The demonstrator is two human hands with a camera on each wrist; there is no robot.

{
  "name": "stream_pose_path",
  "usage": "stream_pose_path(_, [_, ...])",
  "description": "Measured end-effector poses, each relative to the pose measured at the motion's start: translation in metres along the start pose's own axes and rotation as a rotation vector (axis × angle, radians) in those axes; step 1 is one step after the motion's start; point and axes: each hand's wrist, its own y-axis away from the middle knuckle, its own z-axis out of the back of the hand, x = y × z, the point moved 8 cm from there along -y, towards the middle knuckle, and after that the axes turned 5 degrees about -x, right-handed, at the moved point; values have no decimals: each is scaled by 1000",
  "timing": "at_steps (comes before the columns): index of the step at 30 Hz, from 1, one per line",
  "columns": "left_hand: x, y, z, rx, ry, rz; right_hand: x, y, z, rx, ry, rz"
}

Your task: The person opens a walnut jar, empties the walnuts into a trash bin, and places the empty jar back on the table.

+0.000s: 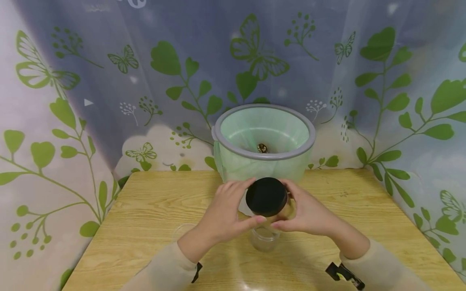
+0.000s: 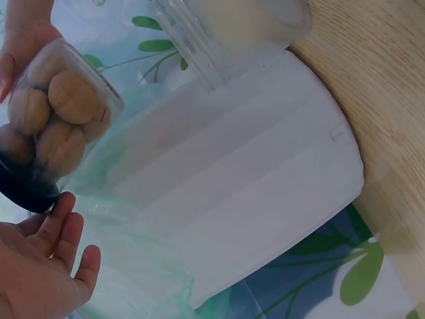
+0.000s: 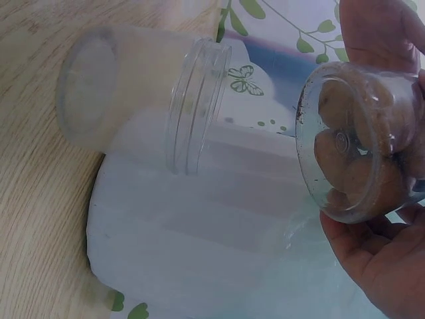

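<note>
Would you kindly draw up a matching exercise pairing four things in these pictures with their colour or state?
Things:
1. lid
2. held jar
3. empty jar
4. bin

States:
A. lined with a pale green bag
B. black
C. standing open on the table
D. full of walnuts

Pairs: 1-B, 2-D, 3-C, 4-A

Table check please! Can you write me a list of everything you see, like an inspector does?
Surface: wooden table, light grain.
Job's things: clear jar of walnuts with a black lid, held above an empty clear jar standing on the table.
Clutter: grey-rimmed bin with a green liner, one small dark thing inside.
Hands: left hand and right hand grip the walnut jar.
Cables: nothing seen.
Surroundings: curtain printed with leaves and butterflies.
</note>
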Motion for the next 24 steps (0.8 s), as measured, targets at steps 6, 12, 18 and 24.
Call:
stream_pose_path(6, [3, -1, -4, 34, 18, 46, 1, -1, -3, 15, -21, -2])
stream_pose_path(12, [8, -2, -10, 84, 19, 102, 2, -3, -4, 22, -18, 6])
stream_pose_path(18, [9, -4, -12, 91, 37, 132, 2, -4, -5, 30, -20, 1])
stream_pose_path(24, [11, -4, -12, 59, 100, 148, 1, -3, -5, 29, -49, -16])
